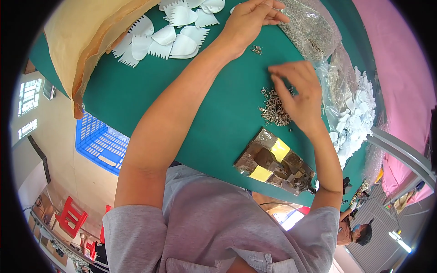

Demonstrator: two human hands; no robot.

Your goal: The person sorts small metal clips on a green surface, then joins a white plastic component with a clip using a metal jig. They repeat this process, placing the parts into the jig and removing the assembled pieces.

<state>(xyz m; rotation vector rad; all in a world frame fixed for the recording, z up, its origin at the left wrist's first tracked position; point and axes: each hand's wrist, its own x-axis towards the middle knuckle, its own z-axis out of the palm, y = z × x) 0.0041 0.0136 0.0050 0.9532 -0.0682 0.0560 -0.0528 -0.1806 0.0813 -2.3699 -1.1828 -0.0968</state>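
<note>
My left hand [255, 20] reaches to the far side of the green table [218, 100], beside a clear bag of small metal parts [312, 27]. Its fingers are drawn together, and I cannot make out what lies between them. My right hand [300, 93] hovers at a pile of small metal clips [274, 109], thumb and forefinger curled toward each other. Motion smears it, and anything in the pinch is too small to make out. A few loose clips [257, 49] lie between the two hands. White toothed plastic pieces [164, 38] are spread left of my left forearm.
A metal fixture with yellow tape [275, 161] lies near the table's front edge. More white pieces [353, 120] heap at the right in clear plastic, beside pink fabric [400, 82]. A brown paper sack [86, 41] stands left, above a blue crate [102, 141]. Another person [355, 232] is at lower right.
</note>
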